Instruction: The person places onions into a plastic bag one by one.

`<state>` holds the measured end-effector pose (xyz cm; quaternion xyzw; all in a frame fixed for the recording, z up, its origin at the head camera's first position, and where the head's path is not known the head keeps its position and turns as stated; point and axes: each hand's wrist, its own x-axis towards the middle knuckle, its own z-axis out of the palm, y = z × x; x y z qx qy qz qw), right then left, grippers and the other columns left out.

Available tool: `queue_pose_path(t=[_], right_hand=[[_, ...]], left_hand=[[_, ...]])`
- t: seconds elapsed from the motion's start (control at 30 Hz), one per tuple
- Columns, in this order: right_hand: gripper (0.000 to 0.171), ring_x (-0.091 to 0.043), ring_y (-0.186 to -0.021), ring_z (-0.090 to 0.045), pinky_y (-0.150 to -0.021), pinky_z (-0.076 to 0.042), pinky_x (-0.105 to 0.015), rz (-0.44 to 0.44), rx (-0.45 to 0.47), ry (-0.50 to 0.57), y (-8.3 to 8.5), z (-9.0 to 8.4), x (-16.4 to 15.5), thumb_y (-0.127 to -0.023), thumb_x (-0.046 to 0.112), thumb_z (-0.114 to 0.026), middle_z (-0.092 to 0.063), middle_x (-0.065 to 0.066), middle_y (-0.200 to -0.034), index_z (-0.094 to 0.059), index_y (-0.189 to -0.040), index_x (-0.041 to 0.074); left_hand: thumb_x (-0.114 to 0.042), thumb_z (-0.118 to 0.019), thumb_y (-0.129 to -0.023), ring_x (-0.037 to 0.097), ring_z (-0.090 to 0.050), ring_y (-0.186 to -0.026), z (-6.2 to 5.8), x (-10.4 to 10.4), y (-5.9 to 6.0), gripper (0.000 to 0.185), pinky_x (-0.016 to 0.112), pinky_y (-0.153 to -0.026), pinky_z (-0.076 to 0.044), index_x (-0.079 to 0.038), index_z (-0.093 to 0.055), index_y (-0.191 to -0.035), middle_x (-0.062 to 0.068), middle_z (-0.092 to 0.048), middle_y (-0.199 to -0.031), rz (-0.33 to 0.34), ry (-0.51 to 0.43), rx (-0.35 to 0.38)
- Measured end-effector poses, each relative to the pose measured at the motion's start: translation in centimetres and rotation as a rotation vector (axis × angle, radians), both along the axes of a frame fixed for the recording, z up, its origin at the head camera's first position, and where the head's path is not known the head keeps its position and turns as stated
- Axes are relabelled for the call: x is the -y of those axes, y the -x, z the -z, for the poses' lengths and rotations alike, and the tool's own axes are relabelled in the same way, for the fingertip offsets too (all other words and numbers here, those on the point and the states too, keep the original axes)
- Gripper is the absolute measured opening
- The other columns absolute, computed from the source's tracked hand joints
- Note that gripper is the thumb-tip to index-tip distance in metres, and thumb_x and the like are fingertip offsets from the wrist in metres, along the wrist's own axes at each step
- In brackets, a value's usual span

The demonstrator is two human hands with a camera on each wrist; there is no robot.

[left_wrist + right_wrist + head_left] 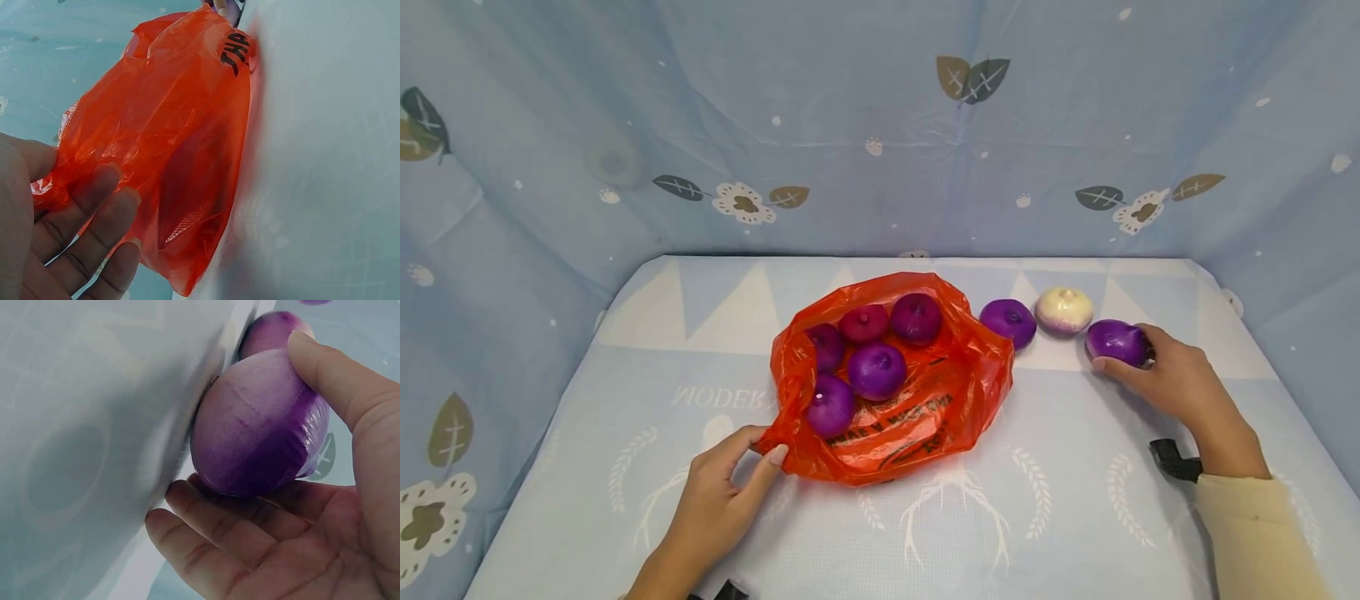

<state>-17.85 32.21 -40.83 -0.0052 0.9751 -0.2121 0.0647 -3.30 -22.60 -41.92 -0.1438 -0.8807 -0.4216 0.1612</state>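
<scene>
Left hand [715, 492] pinching "MODERN"-side bag [917, 408]

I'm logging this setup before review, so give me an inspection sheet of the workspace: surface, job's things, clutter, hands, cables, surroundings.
Surface: table under a pale blue printed cloth, flat.
Job's things: orange plastic bag lying open with five purple onions inside; one purple onion and a whitish onion loose beside it; another purple onion in the right hand.
Clutter: nothing seen.
Hands: left hand pinches the bag's edge; right hand grips its onion on the cloth.
Cables: nothing seen; a black wrist mount shows by the right wrist.
Surroundings: blue leaf-and-flower curtain on three sides.
</scene>
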Motion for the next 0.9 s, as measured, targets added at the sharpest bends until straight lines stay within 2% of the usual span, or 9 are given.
queue_pose_path(t=[0.43, 0.67, 0.9], right_hand=[[0.110, -0.060, -0.115, -0.051, -0.094, -0.047, -0.074, 0.008, 0.088, 0.027, 0.0, -0.7, -0.2, -0.091, 0.064, -0.072, -0.046, -0.047, -0.134, -0.027, -0.149, -0.018], [0.103, -0.060, -0.117, -0.054, -0.093, -0.048, -0.072, -0.080, 0.026, 0.079, -0.7, -2.0, 0.5, -0.092, 0.051, -0.078, -0.047, -0.044, -0.137, -0.027, -0.153, -0.014], [0.097, -0.055, -0.116, -0.057, -0.092, -0.050, -0.071, -0.145, -0.050, 0.071, -1.7, -3.4, 1.8, -0.088, 0.046, -0.085, -0.051, -0.036, -0.139, -0.036, -0.153, -0.007]], left_hand=[[0.000, -0.079, -0.090, 0.009, -0.067, -0.085, 0.2, 0.1, 0.1, 0.025, 0.012, -0.090, -0.050, -0.017, -0.071, -0.105, -0.012, -0.070, -0.094, -0.004, 0.013, -0.001], [-0.002, -0.080, -0.090, 0.008, -0.067, -0.087, 0.0, 0.1, 0.1, 0.024, 0.012, -0.091, -0.049, -0.017, -0.071, -0.107, -0.013, -0.070, -0.096, -0.016, 0.024, 0.012], [0.001, -0.079, -0.090, 0.010, -0.067, -0.085, 0.2, 0.2, 0.2, 0.025, 0.012, -0.091, -0.049, -0.016, -0.071, -0.106, -0.011, -0.071, -0.094, 0.005, 0.008, -0.010]])
